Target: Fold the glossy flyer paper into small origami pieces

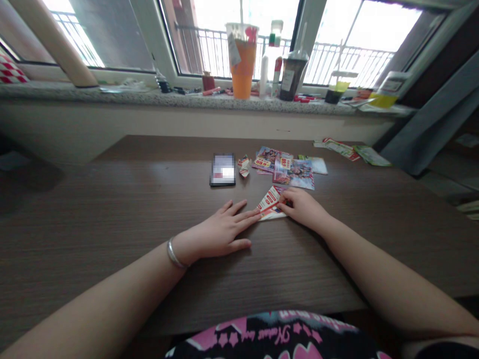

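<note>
A folded piece of printed paper [268,200], white with red and a pointed corner, lies on the dark wooden table between my hands. My left hand [224,230] rests flat with its fingers spread, one fingertip touching the paper's left corner. The thumb and fingers of my right hand [301,205] pinch the paper at its right side and hide part of it. Just beyond are a small folded paper piece [244,166] and several printed leaflets [294,172] that overlap one another.
A phone or tablet with a blurred screen [223,169] lies left of the small paper piece. Paper strips [340,148] lie at the table's far right. On the stone windowsill [149,99] stand a tall orange drink cup [242,67], a dark cup [293,76] and bottles.
</note>
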### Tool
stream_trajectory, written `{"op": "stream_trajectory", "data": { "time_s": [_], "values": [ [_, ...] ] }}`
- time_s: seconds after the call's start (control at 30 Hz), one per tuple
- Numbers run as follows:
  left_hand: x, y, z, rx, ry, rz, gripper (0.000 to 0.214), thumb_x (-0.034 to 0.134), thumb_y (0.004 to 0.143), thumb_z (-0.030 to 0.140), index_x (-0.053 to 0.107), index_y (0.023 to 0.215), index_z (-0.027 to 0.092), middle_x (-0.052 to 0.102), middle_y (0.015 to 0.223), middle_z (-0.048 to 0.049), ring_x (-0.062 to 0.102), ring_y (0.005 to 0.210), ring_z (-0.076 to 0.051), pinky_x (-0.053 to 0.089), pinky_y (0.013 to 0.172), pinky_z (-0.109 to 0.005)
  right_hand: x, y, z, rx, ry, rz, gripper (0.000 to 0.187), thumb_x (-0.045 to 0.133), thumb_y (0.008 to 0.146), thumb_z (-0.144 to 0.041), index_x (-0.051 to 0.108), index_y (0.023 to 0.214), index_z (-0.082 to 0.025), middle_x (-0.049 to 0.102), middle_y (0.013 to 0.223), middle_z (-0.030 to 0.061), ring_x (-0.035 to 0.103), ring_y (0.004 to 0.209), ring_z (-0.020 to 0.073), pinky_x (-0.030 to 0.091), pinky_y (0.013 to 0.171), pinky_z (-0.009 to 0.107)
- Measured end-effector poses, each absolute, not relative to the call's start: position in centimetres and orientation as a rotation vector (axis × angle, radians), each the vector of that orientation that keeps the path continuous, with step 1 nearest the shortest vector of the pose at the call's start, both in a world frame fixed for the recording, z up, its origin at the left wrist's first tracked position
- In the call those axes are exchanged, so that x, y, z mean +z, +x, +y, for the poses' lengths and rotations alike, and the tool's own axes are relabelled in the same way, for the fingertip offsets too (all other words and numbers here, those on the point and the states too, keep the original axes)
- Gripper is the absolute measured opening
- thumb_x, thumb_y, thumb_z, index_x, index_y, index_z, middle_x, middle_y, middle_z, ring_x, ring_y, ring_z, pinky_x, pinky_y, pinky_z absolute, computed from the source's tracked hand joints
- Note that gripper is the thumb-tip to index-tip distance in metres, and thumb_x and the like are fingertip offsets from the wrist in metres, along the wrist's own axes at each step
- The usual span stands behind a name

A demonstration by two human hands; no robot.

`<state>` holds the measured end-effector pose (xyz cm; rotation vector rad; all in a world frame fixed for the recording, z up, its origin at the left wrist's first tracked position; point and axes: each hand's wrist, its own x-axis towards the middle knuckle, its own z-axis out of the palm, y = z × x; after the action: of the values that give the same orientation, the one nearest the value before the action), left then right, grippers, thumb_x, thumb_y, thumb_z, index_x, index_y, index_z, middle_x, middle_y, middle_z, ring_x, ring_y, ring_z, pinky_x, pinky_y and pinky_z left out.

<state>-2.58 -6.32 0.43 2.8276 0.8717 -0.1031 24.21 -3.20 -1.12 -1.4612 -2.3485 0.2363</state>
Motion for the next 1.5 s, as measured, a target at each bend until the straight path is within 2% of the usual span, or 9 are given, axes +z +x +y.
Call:
{"op": "stream_trajectory", "data": {
  "time_s": [0.3,0.43,0.6,0.8,0.97,1.2,1.5],
  "values": [
    [0.2,-2.7,-6.4,0.021,2.899,0.774,0.064,0.046,0.095,0.048,0.024,0.151,0.027,0.033,0.154,-0.0032,0.022,0.144,-0.033,0.019,0.115,-0.049,-0.7,25.2,-2.8,0.221,-1.488,-2.377,0.013,0.062,0.083,-0.024,0.061,0.071,-0.018,0.063,0.078,0.0051,0.056,0.076,0.0187,0.043,0.071,0.030],
    [0.2,-2.6,-6.5,0.046,2.902,0.776,0.064,0.047,0.095,0.047,0.024,0.151,0.027,0.035,0.154,-0.0036,0.024,0.143,-0.033,0.021,0.114,-0.049,-0.6,25.0,-2.9,0.116,-1.500,-2.409,0.010,0.058,0.085,-0.024,0.061,0.077,-0.018,0.064,0.083,0.0067,0.056,0.079,0.0197,0.043,0.072,0.031],
    [0.3,-2.5,-6.6,0.042,2.905,0.793,0.064,0.048,0.094,0.047,0.025,0.150,0.028,0.037,0.153,-0.0030,0.025,0.142,-0.033,0.021,0.114,-0.048,-0.5,24.1,-3.7,-0.061,-1.429,-2.478,0.018,0.054,0.090,-0.029,0.065,0.096,-0.018,0.064,0.098,0.0106,0.055,0.093,0.0237,0.042,0.081,0.035],
    [0.3,-2.4,-6.7,0.025,2.925,0.807,0.064,0.047,0.095,0.047,0.025,0.151,0.026,0.033,0.155,-0.0026,0.023,0.143,-0.033,0.020,0.115,-0.047,-0.3,22.3,-4.8,-0.171,-1.188,-2.601,0.025,0.047,0.095,-0.036,0.066,0.092,-0.020,0.067,0.094,0.0079,0.053,0.096,0.0245,0.034,0.092,0.040],
    [0.3,-2.4,-6.6,0.083,2.928,0.784,0.064,0.051,0.093,0.048,0.028,0.149,0.027,0.035,0.153,-0.0036,0.026,0.143,-0.031,0.022,0.115,-0.046,-0.6,21.9,-4.8,-0.005,-1.115,-2.623,0.020,0.048,0.095,-0.028,0.066,0.092,-0.020,0.066,0.091,0.0068,0.055,0.091,0.0215,0.036,0.081,0.034],
    [0.7,-2.6,-6.3,0.155,2.925,0.701,0.061,0.058,0.091,0.035,0.035,0.146,0.025,0.042,0.150,-0.0034,0.035,0.139,-0.028,0.030,0.113,-0.042,-0.9,22.3,-4.3,0.153,-1.163,-2.541,0.012,0.056,0.088,-0.027,0.059,0.079,-0.018,0.063,0.087,0.0058,0.054,0.085,0.0197,0.036,0.075,0.031],
    [0.7,-2.4,-6.2,0.210,2.940,0.649,0.050,0.058,0.090,0.032,0.047,0.138,0.021,0.053,0.140,-0.0066,0.045,0.131,-0.026,0.034,0.110,-0.040,-0.8,22.6,-3.6,0.103,-1.142,-2.655,0.013,0.054,0.089,-0.028,0.059,0.081,-0.018,0.063,0.087,0.0067,0.053,0.088,0.0213,0.035,0.077,0.033]
  ]
}}
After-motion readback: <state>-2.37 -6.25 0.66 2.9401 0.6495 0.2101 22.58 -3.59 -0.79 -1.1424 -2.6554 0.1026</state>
